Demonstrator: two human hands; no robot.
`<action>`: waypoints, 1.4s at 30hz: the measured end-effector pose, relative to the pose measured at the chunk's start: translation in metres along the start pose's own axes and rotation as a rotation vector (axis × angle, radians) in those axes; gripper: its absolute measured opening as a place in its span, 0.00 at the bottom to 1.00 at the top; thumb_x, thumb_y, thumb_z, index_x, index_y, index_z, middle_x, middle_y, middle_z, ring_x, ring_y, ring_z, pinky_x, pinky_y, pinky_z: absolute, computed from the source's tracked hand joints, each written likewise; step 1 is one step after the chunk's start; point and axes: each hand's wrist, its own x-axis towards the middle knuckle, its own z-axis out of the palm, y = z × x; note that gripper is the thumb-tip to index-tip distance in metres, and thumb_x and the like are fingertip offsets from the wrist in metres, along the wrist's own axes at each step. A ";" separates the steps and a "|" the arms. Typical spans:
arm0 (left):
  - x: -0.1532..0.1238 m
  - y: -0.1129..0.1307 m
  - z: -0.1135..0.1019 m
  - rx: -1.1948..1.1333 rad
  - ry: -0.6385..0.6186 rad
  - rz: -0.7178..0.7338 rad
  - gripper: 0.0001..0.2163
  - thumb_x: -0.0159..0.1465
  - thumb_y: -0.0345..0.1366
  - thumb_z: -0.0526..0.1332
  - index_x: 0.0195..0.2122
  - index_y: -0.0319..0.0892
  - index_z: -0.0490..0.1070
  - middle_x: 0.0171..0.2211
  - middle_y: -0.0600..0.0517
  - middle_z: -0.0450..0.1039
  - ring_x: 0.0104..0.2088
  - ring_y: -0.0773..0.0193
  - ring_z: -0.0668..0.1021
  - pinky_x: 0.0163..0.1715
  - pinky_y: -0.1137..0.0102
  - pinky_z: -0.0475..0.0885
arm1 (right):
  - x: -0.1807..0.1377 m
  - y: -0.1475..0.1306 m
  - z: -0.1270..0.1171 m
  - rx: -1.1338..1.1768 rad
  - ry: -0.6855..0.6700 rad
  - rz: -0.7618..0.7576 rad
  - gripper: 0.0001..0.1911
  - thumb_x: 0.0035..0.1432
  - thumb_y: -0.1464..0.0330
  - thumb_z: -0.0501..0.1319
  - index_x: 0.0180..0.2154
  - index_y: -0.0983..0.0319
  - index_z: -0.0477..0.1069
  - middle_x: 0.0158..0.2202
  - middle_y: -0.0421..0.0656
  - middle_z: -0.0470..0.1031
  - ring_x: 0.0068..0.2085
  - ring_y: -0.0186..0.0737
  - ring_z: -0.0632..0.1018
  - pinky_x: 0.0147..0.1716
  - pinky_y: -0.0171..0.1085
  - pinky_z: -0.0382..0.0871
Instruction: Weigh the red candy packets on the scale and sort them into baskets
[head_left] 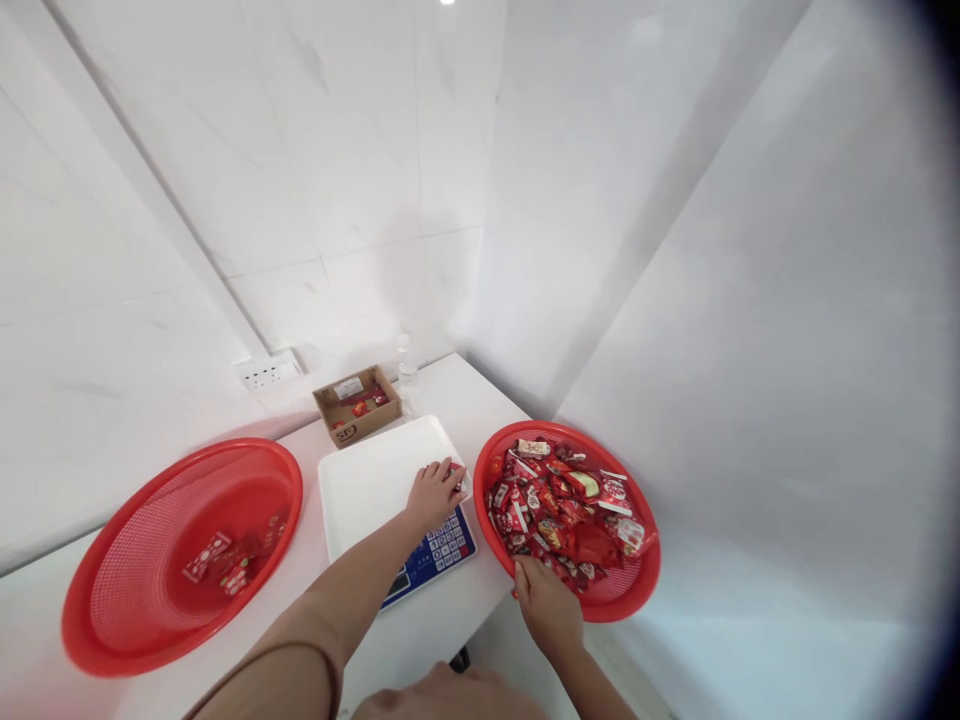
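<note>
My left hand (pixel 435 492) is over the right edge of the white plate (pixel 379 478) of a scale. Its fingers curl down around a small red wrapped snack (pixel 456 478), mostly hidden beneath them. My right hand (pixel 551 607) grips the near rim of a red plastic basket (pixel 651 555), thumb over the edge. Many red-wrapped snacks (pixel 570 500) fill that basket, which stands to the right of the scale. Below the plate, the scale's blue keypad (pixel 442 548) is partly covered by my left forearm.
A second red basket (pixel 90 610) tilts at the left, with a few red packets (pixel 232 565) inside. Behind the scale stand a small cardboard box (pixel 360 425) with red items and a clear bottle (pixel 406 360). Walls with a socket panel (pixel 268 370) border the white table (pixel 450 395).
</note>
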 end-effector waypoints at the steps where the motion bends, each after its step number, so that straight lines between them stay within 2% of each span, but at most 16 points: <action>1: 0.001 0.000 -0.003 -0.002 -0.005 -0.009 0.19 0.62 0.46 0.52 0.54 0.53 0.61 0.58 0.49 0.58 0.55 0.54 0.63 0.53 0.57 0.58 | 0.000 0.000 0.000 -0.002 0.001 -0.001 0.19 0.64 0.65 0.43 0.44 0.58 0.71 0.42 0.42 0.76 0.41 0.35 0.76 0.34 0.29 0.63; 4: 0.003 -0.004 -0.007 -0.015 -0.006 -0.084 0.15 0.60 0.41 0.55 0.48 0.48 0.65 0.49 0.47 0.65 0.49 0.56 0.67 0.46 0.61 0.64 | 0.000 0.000 0.000 -0.001 -0.001 0.004 0.19 0.64 0.64 0.43 0.43 0.57 0.71 0.42 0.41 0.76 0.41 0.35 0.76 0.35 0.30 0.63; 9: -0.006 -0.012 -0.013 -0.060 0.040 -0.232 0.11 0.57 0.30 0.53 0.41 0.46 0.64 0.41 0.50 0.66 0.43 0.61 0.70 0.36 0.70 0.66 | 0.000 0.000 -0.002 0.017 -0.011 0.018 0.19 0.63 0.64 0.43 0.43 0.57 0.72 0.42 0.41 0.76 0.41 0.34 0.75 0.35 0.29 0.63; 13: -0.036 -0.028 -0.032 -0.097 0.126 -0.326 0.10 0.56 0.28 0.53 0.38 0.46 0.64 0.39 0.53 0.67 0.37 0.66 0.73 0.34 0.72 0.67 | 0.000 -0.001 -0.005 0.024 -0.033 0.014 0.20 0.64 0.64 0.43 0.44 0.57 0.71 0.43 0.41 0.76 0.42 0.35 0.75 0.36 0.30 0.63; 17: -0.083 -0.070 -0.063 -0.104 0.240 -0.487 0.11 0.58 0.29 0.49 0.42 0.44 0.63 0.41 0.50 0.66 0.35 0.66 0.74 0.32 0.71 0.68 | 0.000 0.001 -0.005 0.026 -0.053 0.012 0.20 0.64 0.64 0.42 0.45 0.57 0.71 0.43 0.42 0.76 0.42 0.36 0.75 0.35 0.31 0.63; 19: -0.110 -0.096 -0.079 -0.093 0.346 -0.659 0.12 0.57 0.32 0.51 0.42 0.43 0.65 0.43 0.48 0.67 0.37 0.63 0.75 0.32 0.70 0.69 | 0.000 0.002 -0.004 0.037 -0.057 0.010 0.20 0.64 0.64 0.43 0.44 0.57 0.71 0.43 0.42 0.76 0.42 0.36 0.75 0.36 0.31 0.63; 21: -0.138 -0.121 -0.090 0.003 0.375 -0.770 0.13 0.58 0.36 0.51 0.43 0.43 0.66 0.44 0.46 0.68 0.41 0.57 0.75 0.33 0.67 0.69 | -0.001 0.002 -0.003 0.059 -0.060 0.012 0.20 0.63 0.64 0.43 0.44 0.58 0.71 0.44 0.43 0.76 0.43 0.37 0.75 0.36 0.32 0.64; 25: -0.185 -0.156 -0.096 0.123 0.264 -0.920 0.21 0.61 0.42 0.48 0.52 0.38 0.63 0.50 0.36 0.65 0.47 0.45 0.72 0.39 0.56 0.69 | 0.004 0.003 -0.004 0.142 -0.111 0.055 0.20 0.63 0.63 0.43 0.45 0.57 0.71 0.45 0.43 0.75 0.45 0.38 0.75 0.39 0.33 0.64; 28: -0.204 -0.167 -0.087 0.145 0.238 -0.965 0.24 0.62 0.47 0.47 0.53 0.36 0.63 0.54 0.32 0.62 0.52 0.39 0.68 0.45 0.46 0.64 | 0.016 0.006 -0.012 0.271 -0.184 0.087 0.18 0.61 0.64 0.46 0.46 0.59 0.70 0.47 0.43 0.74 0.47 0.38 0.74 0.44 0.34 0.64; 30: -0.206 -0.168 -0.080 0.151 0.288 -0.952 0.25 0.62 0.48 0.46 0.52 0.35 0.63 0.55 0.32 0.60 0.55 0.38 0.65 0.48 0.44 0.61 | 0.026 0.011 -0.018 0.325 -0.192 0.092 0.18 0.58 0.66 0.50 0.47 0.61 0.70 0.49 0.46 0.72 0.50 0.37 0.72 0.49 0.34 0.62; 33: -0.198 -0.159 -0.068 0.148 0.416 -0.834 0.23 0.61 0.47 0.46 0.51 0.37 0.64 0.56 0.36 0.60 0.57 0.43 0.63 0.53 0.48 0.59 | 0.041 0.022 -0.023 0.242 -0.210 0.119 0.22 0.54 0.68 0.55 0.52 0.63 0.66 0.55 0.50 0.65 0.56 0.42 0.66 0.54 0.39 0.58; 37: -0.174 -0.123 -0.052 0.045 0.470 -0.594 0.19 0.60 0.42 0.49 0.49 0.40 0.63 0.56 0.40 0.61 0.59 0.49 0.61 0.56 0.52 0.58 | 0.054 0.027 -0.019 0.099 -0.392 0.242 0.38 0.49 0.65 0.61 0.61 0.55 0.52 0.65 0.51 0.45 0.64 0.54 0.50 0.53 0.52 0.54; 39: -0.161 -0.100 -0.043 -0.036 0.449 -0.505 0.18 0.61 0.42 0.50 0.50 0.41 0.63 0.56 0.40 0.61 0.60 0.50 0.60 0.57 0.53 0.58 | 0.059 0.026 -0.013 0.045 -0.427 0.292 0.40 0.49 0.62 0.62 0.62 0.52 0.48 0.66 0.51 0.39 0.64 0.58 0.45 0.51 0.57 0.54; 40: -0.156 -0.088 -0.039 -0.078 0.446 -0.473 0.18 0.61 0.43 0.49 0.50 0.42 0.63 0.56 0.41 0.61 0.59 0.51 0.60 0.57 0.53 0.59 | 0.061 0.026 -0.010 0.026 -0.403 0.288 0.39 0.50 0.63 0.61 0.62 0.53 0.49 0.66 0.51 0.40 0.64 0.59 0.45 0.51 0.57 0.54; 42: -0.147 -0.066 -0.028 -0.152 0.438 -0.409 0.17 0.62 0.43 0.49 0.49 0.43 0.64 0.56 0.43 0.61 0.59 0.52 0.61 0.57 0.54 0.59 | 0.064 0.027 -0.007 0.007 -0.304 0.228 0.33 0.51 0.68 0.59 0.60 0.56 0.56 0.62 0.53 0.50 0.62 0.58 0.53 0.52 0.52 0.56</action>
